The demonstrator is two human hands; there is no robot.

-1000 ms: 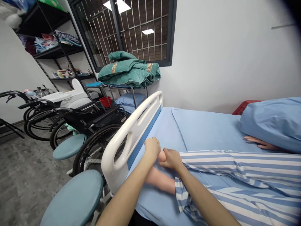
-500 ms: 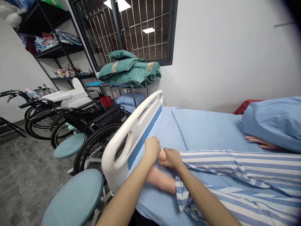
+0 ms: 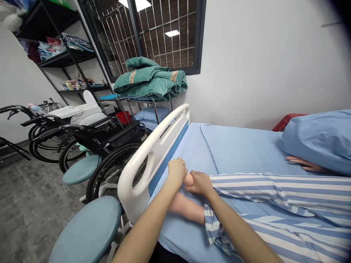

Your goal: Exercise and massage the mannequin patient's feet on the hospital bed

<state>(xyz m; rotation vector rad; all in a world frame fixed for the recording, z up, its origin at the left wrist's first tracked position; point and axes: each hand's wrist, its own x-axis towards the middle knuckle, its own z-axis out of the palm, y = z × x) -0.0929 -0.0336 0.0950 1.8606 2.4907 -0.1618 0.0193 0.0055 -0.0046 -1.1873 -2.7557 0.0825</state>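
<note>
A smooth, pink-skinned manikin lies on the bed in blue-and-white striped trousers (image 3: 263, 186). My left hand (image 3: 176, 170) is closed around the foot of its farther leg, and the toes are hidden under my fingers. Just to the right, my right hand (image 3: 200, 184) wraps the same leg near the trouser cuff. Between my two hands a patch of the ankle (image 3: 189, 179) shows. The nearer lower leg (image 3: 189, 209) rests on the blue sheet (image 3: 233, 146), passing below my left forearm, its foot hidden. A manikin hand (image 3: 307, 163) pokes out from under blue cloth (image 3: 318, 138).
A white bed end board (image 3: 153, 146) rises left of my hands. Beyond it stand round stools (image 3: 87, 230), wheelchairs (image 3: 117, 146), a red bucket (image 3: 123, 117) and a rack holding green quilts (image 3: 150, 82). Black shelves (image 3: 65, 54) line the back left wall.
Both hands keep their hold on the farther leg in almost the same place. The view has shifted very slightly.
</note>
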